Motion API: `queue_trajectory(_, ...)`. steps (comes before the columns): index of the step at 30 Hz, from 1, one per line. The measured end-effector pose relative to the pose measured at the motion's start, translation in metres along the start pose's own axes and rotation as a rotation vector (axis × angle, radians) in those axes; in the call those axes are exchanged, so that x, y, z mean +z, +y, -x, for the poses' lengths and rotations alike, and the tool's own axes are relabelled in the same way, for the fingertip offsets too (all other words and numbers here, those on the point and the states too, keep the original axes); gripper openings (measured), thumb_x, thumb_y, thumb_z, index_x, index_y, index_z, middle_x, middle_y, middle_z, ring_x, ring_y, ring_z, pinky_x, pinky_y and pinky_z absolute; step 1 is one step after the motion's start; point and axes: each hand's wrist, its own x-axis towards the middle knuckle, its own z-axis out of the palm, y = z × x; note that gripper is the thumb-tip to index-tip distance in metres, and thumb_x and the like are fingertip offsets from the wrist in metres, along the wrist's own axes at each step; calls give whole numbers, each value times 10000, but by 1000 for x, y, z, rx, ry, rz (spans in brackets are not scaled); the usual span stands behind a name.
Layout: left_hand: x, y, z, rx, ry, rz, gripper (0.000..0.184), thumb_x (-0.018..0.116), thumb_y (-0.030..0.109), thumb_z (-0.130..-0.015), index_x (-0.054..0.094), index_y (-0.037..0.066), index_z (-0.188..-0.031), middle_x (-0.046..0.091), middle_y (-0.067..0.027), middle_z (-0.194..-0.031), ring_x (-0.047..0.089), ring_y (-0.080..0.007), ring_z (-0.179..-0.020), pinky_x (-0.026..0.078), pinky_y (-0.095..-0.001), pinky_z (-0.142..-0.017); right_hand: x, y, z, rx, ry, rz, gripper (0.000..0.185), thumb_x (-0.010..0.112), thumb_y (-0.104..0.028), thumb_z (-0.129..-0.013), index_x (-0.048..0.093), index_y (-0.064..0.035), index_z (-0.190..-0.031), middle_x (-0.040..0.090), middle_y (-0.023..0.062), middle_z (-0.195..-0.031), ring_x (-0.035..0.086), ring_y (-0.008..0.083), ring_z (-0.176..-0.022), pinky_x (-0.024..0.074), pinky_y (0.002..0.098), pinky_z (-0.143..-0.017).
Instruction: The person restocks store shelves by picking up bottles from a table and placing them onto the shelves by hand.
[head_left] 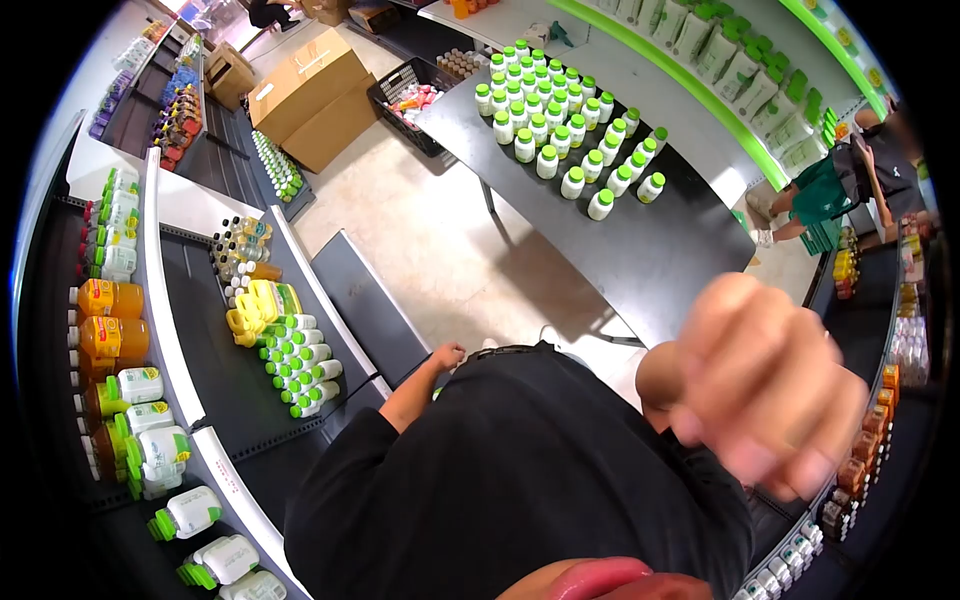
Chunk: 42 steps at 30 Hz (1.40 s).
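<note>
My right hand (770, 385) is raised close to the camera, blurred, its fingers curled into a loose fist. Nothing shows in it. My left hand (449, 356) hangs low by my waist, small in view, fingers curled in and nothing seen in them. It is nearest to the grey lower shelf board (365, 300). Past my right hand stands a black table (640, 260) with many upright white bottles with green caps (573, 182), grouped toward its far end. More green-capped white bottles (305, 365) stand on the left shelf, beside yellow bottles (265, 305).
Shelves at left hold orange drink bottles (110, 337) and white jugs (190, 512). A cardboard box (310, 100) and a black crate (405, 105) stand on the floor beyond. White pouches (745, 95) line the green-edged back shelf. Another person (825, 190) is at the right.
</note>
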Motion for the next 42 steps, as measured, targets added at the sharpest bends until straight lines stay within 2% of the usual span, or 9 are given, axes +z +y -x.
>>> queue_trajectory(4,7,-9,-8,20,10,-9,324,562,233,-760,642,43,-1010,651,-111,-798,600,-181,-662,485,-315,-596,-30,58,86,326,91,342,92,550,-56,-810,593,-25,-734,583,64,-649,529,172,-506,420,294,-472)
queue_trajectory(7,18,-24,-18,78,37,3,319,561,233,-760,650,43,-1001,654,-114,-801,613,-198,-696,492,-317,-617,-54,115,192,989,117,583,129,613,-114,-796,612,-17,-880,608,92,-697,557,179,-600,449,268,-580)
queue_trajectory(13,13,-14,-6,66,23,-32,312,554,226,-768,648,46,-1006,650,-136,-795,618,-201,-702,496,-323,-622,-112,100,541,1754,-726,896,325,619,-340,-751,661,-97,-963,651,147,-987,614,316,-921,474,389,-819)
queue_trajectory(15,9,-7,-3,-3,-29,2,319,551,228,-769,643,43,-1011,649,-137,-803,615,-200,-691,496,-327,-613,-104,76,597,1858,-30,826,339,614,-348,-753,668,-79,-951,662,170,-890,634,301,-825,490,361,-767)
queue_trajectory(17,6,-7,-6,-11,-41,14,327,547,229,-767,637,38,-1017,650,-126,-802,609,-201,-672,495,-329,-599,-101,46,594,2053,272,804,308,605,-328,-765,668,-79,-935,660,137,-765,634,251,-691,504,358,-667)
queue_trajectory(23,0,0,-23,-4,-104,38,333,543,229,-764,632,35,-1020,654,-105,-788,602,-197,-674,496,-329,-614,-109,-1,635,2454,595,710,224,565,-263,-819,627,-111,-972,641,70,-742,591,160,-541,442,308,-454)
queue_trajectory(35,30,-15,-77,190,-245,-85,277,532,336,-829,638,87,-888,653,-118,-776,612,-243,-729,480,-375,-686,-36,17,648,1946,795,615,205,563,-203,-853,591,-50,-986,629,84,-736,630,173,-667,499,301,-496)
queue_trajectory(39,27,-11,-66,113,-328,-92,235,573,303,-805,648,107,-911,658,-133,-806,617,-260,-753,483,-376,-702,9,-5,625,2132,287,1055,232,610,-288,-771,672,-97,-887,668,136,-804,649,258,-788,518,365,-716)
queue_trajectory(42,32,-29,-73,178,-317,-118,237,588,290,-786,657,114,-929,661,-139,-855,622,-272,-805,488,-372,-738,20,-26,633,2229,371,1045,230,616,-316,-743,688,-128,-855,670,152,-848,640,302,-838,498,370,-787)
